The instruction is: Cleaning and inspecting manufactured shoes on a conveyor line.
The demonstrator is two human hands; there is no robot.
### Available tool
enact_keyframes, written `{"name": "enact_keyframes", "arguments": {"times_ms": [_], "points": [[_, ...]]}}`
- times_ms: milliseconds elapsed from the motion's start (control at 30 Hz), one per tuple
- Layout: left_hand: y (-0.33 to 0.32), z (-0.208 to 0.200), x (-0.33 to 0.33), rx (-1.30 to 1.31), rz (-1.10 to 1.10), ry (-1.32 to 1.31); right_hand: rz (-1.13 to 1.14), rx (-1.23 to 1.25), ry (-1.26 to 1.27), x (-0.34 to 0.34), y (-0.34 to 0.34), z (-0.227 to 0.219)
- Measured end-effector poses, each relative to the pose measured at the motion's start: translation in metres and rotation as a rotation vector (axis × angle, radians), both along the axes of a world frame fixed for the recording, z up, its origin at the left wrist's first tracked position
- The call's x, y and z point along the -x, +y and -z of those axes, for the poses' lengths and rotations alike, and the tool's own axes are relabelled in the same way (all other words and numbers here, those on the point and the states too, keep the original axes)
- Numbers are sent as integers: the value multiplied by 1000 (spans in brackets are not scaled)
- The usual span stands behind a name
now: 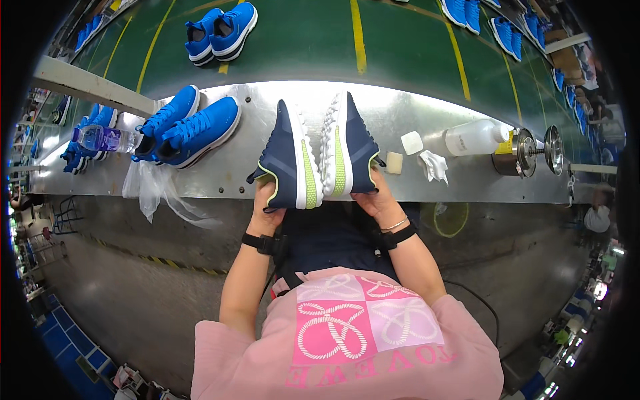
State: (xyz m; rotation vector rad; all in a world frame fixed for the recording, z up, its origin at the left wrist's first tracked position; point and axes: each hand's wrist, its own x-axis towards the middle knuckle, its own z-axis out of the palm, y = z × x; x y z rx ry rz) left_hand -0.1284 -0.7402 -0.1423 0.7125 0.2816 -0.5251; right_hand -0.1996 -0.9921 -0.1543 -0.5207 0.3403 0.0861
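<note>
In the head view, the person's left hand [265, 210] grasps the left shoe [283, 150] at its heel end, and the right hand [377, 199] grasps the right shoe [360, 150] in the same way. Both shoes are navy with white and lime soles. They are turned on their sides, soles facing each other between the hands, toes pointing away beyond the fingers. The fingers are partly hidden by the heels, so how each fingertip sits cannot be told; nor can whether the soles touch.

Below the fingers, each wrist wears a black strap [263, 244]. Just beyond the right fingers, on the steel bench [407, 187], lie a beige block [394, 163], a white block [412, 143] and a crumpled cloth [433, 167]; farther right are a white bottle [470, 139] and a metal pot [515, 157]. Well left of the left fingers are a plastic bag [152, 190], a blue pair [203, 133] and a clear bottle [110, 139]. Far ahead of both hands runs a green belt [300, 50].
</note>
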Motion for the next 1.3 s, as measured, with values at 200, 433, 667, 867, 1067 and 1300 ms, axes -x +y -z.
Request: {"name": "enact_keyframes", "arguments": {"times_ms": [200,433,667,867,1067,1300], "points": [[3,13,-7,-48,90,-165,-124,144,123,-10,-6,-10],[6,10,-6,52,66,-72,-152,128,89,-15,-4,-33],[9,13,-5,41,72,-59,-206,203,137,-20,-8,-28],[13,20,-7,29,77,-60,-256,289,85,-21,-4,-36],[18,24,-6,162,83,-7,-267,332,130,-24,-2,-45],[20,28,-6,155,98,15,-216,370,174,-23,4,-45]]}}
